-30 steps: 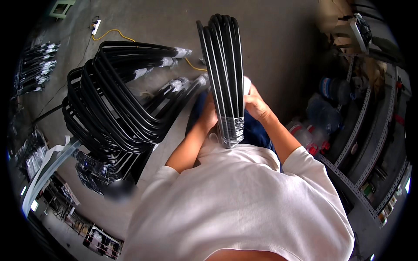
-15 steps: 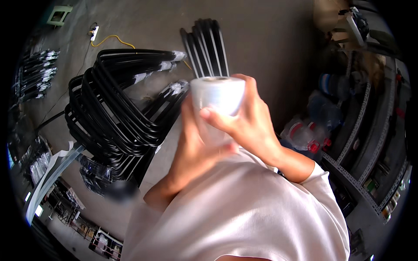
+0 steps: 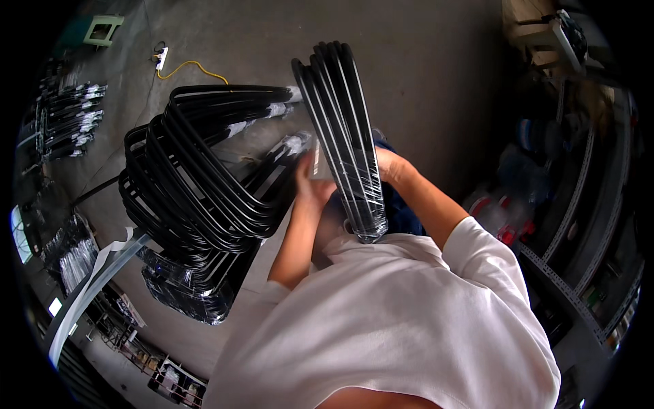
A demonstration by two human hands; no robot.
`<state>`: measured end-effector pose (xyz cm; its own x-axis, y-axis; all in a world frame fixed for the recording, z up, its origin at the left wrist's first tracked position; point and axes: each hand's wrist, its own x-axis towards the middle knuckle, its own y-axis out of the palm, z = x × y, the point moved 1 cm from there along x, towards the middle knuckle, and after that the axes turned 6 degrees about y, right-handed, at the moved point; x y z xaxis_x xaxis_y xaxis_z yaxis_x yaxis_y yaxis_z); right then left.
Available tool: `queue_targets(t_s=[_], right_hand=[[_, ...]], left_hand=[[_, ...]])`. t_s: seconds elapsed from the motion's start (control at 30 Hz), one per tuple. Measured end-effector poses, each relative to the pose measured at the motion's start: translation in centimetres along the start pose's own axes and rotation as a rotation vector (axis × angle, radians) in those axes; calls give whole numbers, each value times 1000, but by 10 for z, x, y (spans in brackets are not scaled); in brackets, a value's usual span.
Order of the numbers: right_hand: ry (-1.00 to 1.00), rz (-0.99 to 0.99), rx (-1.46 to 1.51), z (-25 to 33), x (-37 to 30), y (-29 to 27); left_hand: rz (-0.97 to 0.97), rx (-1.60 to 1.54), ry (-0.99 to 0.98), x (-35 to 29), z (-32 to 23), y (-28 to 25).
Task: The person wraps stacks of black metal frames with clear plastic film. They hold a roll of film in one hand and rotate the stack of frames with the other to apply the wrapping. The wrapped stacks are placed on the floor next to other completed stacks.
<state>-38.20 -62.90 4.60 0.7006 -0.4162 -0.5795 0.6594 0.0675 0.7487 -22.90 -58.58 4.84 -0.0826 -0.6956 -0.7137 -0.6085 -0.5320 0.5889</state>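
Observation:
A bundle of bent black tubes (image 3: 334,102) stands upright in front of me, its near end wound in clear film near my shirt. My left hand (image 3: 315,183) is at the bundle's left side, curled against a greyish, pale-marked piece (image 3: 318,161) that I cannot identify. On the other side, my right hand (image 3: 388,165) reaches behind the bundle, which hides its fingers. The film roll is not plainly visible. Left of my hands rests a large stack of similar black bent tubes (image 3: 197,170), their far ends wrapped in film.
A yellow cable (image 3: 194,63) runs from a white power strip (image 3: 161,58) on the floor. Large clear bottles (image 3: 501,215) stand right, beside metal shelving (image 3: 569,225). Further wrapped bundles (image 3: 78,119) lie far left, below a green stool (image 3: 103,31).
Both hands have moved from holding up a clear film roll above the bundle to either side of it, lower down. The roll has gone from plain sight, and the bundle now shows whole.

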Motion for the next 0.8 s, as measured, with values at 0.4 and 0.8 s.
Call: queue_targets(t_s=[0.4,0.8], right_hand=[[-349,-704,-560,70,-73,-14],[-396,-720,-278,9,-24,-25]], left_hand=[[17,587,328,23,-26,80],[205,774,527,-10,-27,107]])
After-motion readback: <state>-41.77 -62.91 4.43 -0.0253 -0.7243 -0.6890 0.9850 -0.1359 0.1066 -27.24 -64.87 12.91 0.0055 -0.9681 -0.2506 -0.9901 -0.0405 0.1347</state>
